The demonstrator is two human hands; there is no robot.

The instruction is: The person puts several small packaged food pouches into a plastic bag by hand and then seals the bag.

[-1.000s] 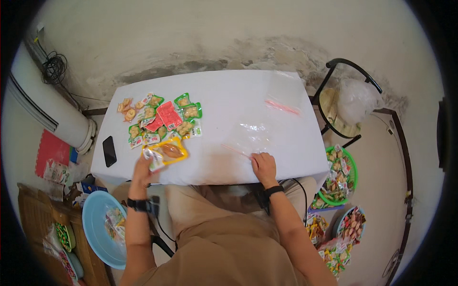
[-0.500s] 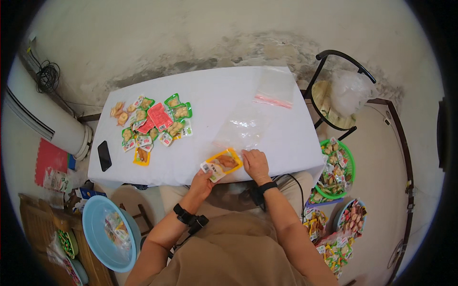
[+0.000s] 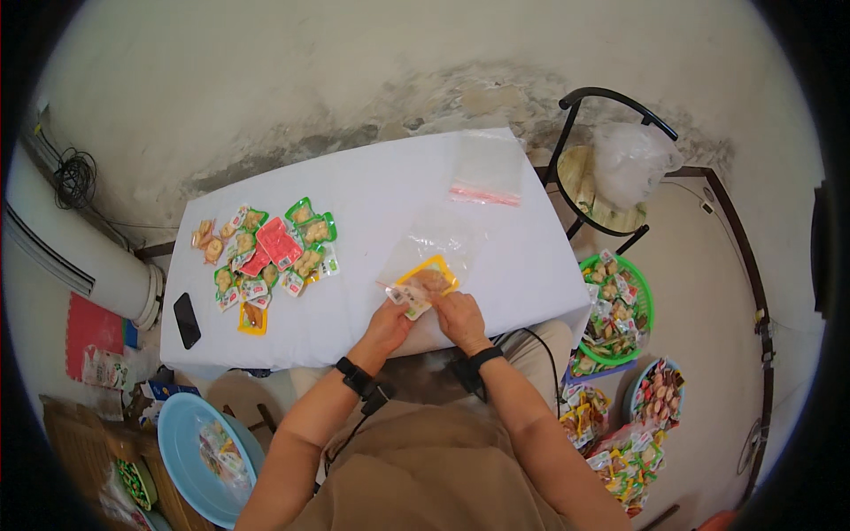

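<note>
Currently, 1 pack (image 3: 434, 278) lies at the near end of the clear bag (image 3: 436, 237): flat, rectangular, yellow-bordered, white-ended, brownish contents showing. Bag film: thin, glossy, wrinkled. Left hand (image 3: 388, 327) grasps the pack's white end; right hand (image 3: 461, 319), fingers bent beside it, grip indeterminable.

The table (image 3: 381, 177) shows one phone (image 3: 187, 320), two red packets (image 3: 280, 243) and perhaps three yellow-edged packets (image 3: 430, 279).

No lettering can be read; print on the held yellow-edged packet (image 3: 434, 278) and green-edged packets (image 3: 316, 232) is too small.
</note>
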